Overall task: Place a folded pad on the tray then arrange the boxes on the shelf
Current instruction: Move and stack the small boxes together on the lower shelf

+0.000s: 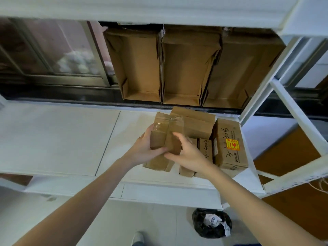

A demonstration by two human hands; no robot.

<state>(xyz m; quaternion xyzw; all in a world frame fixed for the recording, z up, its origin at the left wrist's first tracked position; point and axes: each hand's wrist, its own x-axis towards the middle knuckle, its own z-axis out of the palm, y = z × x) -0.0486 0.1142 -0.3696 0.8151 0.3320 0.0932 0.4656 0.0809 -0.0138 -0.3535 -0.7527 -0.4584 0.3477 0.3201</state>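
A small taped cardboard box point(166, 132) is held above the white shelf point(62, 139). My left hand point(143, 148) grips its left side and bottom, and my right hand point(186, 153) grips its front right. Under it lies another small box point(158, 165). Behind it stands a wider brown box point(197, 125). To the right are a narrow box marked "4-4004" point(205, 148) and a bigger box with a yellow and red sticker point(229, 146). Three open cardboard boxes point(179, 68) stand in a row at the back. No pad or tray is in view.
The shelf's white posts and crossbars point(291, 112) run along the right side. A window with dark frames point(53, 55) fills the back left. On the tiled floor below sits a black rubbish bag point(211, 222), and a shoe point(138, 237) shows near the bottom edge.
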